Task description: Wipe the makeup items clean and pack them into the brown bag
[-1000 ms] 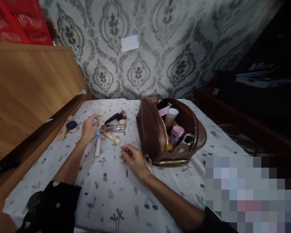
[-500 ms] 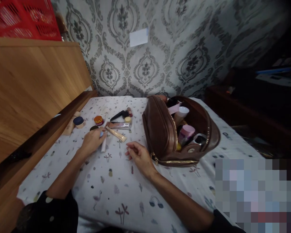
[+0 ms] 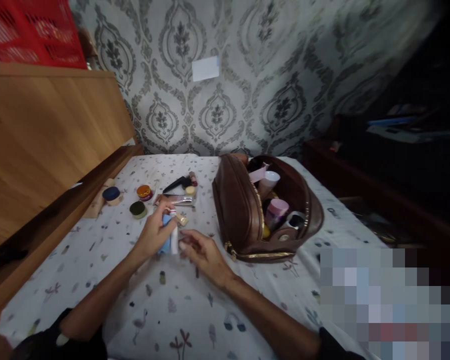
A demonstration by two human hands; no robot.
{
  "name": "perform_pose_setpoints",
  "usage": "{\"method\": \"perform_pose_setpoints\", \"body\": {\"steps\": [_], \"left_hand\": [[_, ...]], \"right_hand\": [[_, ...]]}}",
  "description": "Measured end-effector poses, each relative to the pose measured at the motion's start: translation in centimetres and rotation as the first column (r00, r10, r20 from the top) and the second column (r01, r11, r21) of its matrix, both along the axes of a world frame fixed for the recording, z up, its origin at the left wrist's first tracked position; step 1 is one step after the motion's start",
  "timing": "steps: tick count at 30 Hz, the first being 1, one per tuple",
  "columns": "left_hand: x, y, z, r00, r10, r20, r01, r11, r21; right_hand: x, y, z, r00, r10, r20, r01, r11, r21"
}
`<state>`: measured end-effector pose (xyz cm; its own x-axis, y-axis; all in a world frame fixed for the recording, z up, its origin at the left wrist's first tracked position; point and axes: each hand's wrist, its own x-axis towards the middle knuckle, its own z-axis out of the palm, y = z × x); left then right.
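Closed round a small blue-and-white tube [image 3: 173,239], my left hand [image 3: 152,232] holds it above the printed cloth. My right hand [image 3: 206,255] is just right of the tube, fingers loosely bent and apart, with nothing visible in them. Partly hidden behind the tube lies a gold sachet [image 3: 182,220]. Beyond it are a clear-and-silver tube [image 3: 182,200], a black item [image 3: 176,184] and a small cream-coloured round piece [image 3: 190,191]. An orange-lidded jar [image 3: 144,192], a dark green-lidded jar [image 3: 138,210] and a navy-lidded jar [image 3: 111,195] stand left of them.
An unzipped brown cosmetic bag [image 3: 234,200] stands to the right, holding a pink-capped bottle [image 3: 277,210], a white-topped tube [image 3: 270,180] and other items. A beige packet [image 3: 96,202] lies by the wooden ledge at left. Patterned wallpaper rises behind the table.
My left hand has lifted the blue-and-white tube and brought it right and nearer to me. My right hand has come close to it. The dark green-lidded jar is now uncovered.
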<state>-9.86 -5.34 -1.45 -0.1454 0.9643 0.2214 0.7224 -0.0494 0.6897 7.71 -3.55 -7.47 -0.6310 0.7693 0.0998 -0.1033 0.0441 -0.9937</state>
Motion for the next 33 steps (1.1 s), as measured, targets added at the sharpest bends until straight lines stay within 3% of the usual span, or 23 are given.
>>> {"method": "perform_pose_setpoints", "body": {"steps": [3, 7, 12, 16, 21, 26, 33], "left_hand": [[2.3, 0.0, -0.1, 0.998, -0.053, 0.028, 0.052, 0.998, 0.043], [3.2, 0.3, -0.8, 0.994, -0.053, -0.092, 0.068, 0.983, 0.168], [2.5, 0.4, -1.8, 0.974, -0.078, -0.212, 0.132, 0.959, 0.252], [2.0, 0.1, -1.4, 0.965, -0.104, -0.240, 0.157, 0.964, 0.215], [0.8, 0.1, -0.6, 0.981, -0.166, -0.100, 0.172, 0.983, 0.059], [-0.4, 0.2, 0.2, 0.960, -0.268, 0.082, 0.273, 0.960, -0.064], [0.0, -0.1, -0.4, 0.925, -0.186, 0.332, 0.224, 0.972, -0.077]], "right_hand": [[0.0, -0.1, 0.5, 0.995, 0.078, -0.056, -0.082, 0.993, -0.079], [0.2, 0.4, 0.5, 0.998, 0.028, -0.049, -0.034, 0.992, -0.120], [1.0, 0.5, 0.9, 0.988, -0.106, 0.111, 0.086, 0.982, 0.169], [1.7, 0.1, 2.0, 0.976, -0.071, 0.204, 0.013, 0.962, 0.274], [2.1, -0.2, 2.5, 0.954, -0.018, 0.298, -0.107, 0.911, 0.398], [2.2, -0.1, 2.1, 0.947, -0.009, 0.322, -0.156, 0.860, 0.485], [2.0, -0.2, 1.7, 0.975, 0.011, 0.222, -0.112, 0.888, 0.446]]}}
